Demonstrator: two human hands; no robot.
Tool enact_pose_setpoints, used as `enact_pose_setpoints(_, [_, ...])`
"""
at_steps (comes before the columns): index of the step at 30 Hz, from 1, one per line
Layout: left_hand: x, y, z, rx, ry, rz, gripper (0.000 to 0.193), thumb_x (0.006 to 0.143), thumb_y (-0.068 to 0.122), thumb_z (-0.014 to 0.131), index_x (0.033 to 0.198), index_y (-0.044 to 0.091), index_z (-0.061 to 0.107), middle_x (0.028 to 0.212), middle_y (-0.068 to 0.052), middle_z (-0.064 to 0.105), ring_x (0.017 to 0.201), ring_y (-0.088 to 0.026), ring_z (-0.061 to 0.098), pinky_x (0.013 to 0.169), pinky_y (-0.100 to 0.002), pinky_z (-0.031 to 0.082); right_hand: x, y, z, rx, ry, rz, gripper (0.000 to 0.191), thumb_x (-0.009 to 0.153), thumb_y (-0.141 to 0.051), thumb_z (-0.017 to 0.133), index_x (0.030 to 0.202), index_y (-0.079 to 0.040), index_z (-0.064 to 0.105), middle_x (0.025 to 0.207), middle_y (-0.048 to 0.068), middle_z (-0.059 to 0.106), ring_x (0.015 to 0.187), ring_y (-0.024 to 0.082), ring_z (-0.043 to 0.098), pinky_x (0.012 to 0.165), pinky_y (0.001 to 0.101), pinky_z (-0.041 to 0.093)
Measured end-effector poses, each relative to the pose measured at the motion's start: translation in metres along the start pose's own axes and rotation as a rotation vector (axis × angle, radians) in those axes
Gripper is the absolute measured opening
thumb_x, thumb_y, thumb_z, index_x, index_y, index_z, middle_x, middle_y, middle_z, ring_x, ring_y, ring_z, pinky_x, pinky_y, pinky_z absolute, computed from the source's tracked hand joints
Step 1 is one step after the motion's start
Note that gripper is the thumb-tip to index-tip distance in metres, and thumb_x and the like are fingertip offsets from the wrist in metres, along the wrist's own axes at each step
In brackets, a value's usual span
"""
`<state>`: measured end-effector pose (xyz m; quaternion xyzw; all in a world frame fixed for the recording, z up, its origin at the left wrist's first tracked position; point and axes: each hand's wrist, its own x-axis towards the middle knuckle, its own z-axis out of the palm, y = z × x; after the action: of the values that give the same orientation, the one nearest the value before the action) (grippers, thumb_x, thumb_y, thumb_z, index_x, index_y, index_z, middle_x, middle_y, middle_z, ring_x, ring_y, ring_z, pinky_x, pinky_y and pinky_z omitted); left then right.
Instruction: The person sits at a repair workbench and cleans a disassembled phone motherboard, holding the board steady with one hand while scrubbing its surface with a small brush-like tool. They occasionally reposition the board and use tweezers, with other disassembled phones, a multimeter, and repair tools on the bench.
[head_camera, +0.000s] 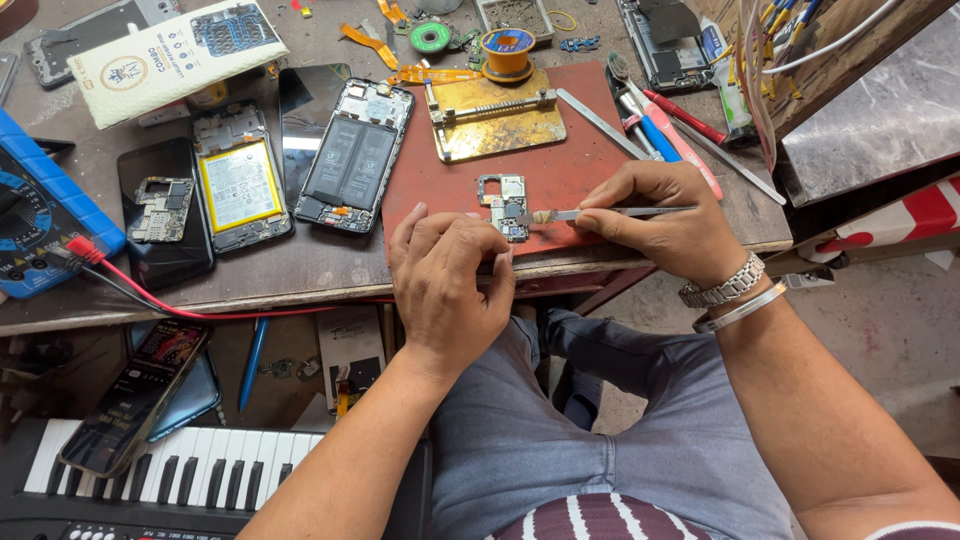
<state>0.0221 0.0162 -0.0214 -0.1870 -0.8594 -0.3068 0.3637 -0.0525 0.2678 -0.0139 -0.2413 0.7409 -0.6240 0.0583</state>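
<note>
Lying on the red mat (560, 170) near the bench's front edge: one small circuit board (505, 205), long axis running away from the person. Left hand (450, 275) rests beside it, fingers curled together, fingertips touching the board's near end and covering part of it. Right hand (665, 215) pinches metal tweezers (600, 212), which lie level and point left, tip carrying a small pale wad at the board's right edge. Board detail too fine to make out. Opened phones (350, 155) lie left.
</note>
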Motion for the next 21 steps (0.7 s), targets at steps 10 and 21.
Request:
enact_pose_setpoints(10, [-0.0004,-0.0007,0.0006,0.001,0.002,0.002,0.019,0.088,0.01,0.074,0.1,0.017,0.061,0.097,0.004,0.07,0.11,-0.02,0.063,0.119,-0.047,0.032,0.0002,-0.0003,-0.0011,-0.029,0.002,-0.031,0.007,0.092,-0.001,0.077,0.097,0.0,0.072,0.098,0.009,0.077,0.089,0.01,0.073,0.08,0.0237,0.06])
enact_pose_setpoints(21, [-0.0009,-0.001,-0.0005,0.001,-0.002,0.0,0.02,0.088,0.009,0.074,0.1,0.016,0.061,0.097,0.004,0.07,0.111,-0.02,0.063,0.119,-0.047,0.033,0.0013,0.002,0.0,0.046,-0.018,0.005,0.007,0.091,-0.001,0.076,0.097,0.0,0.072,0.099,0.008,0.077,0.09,0.011,0.074,0.081,0.0243,0.061])
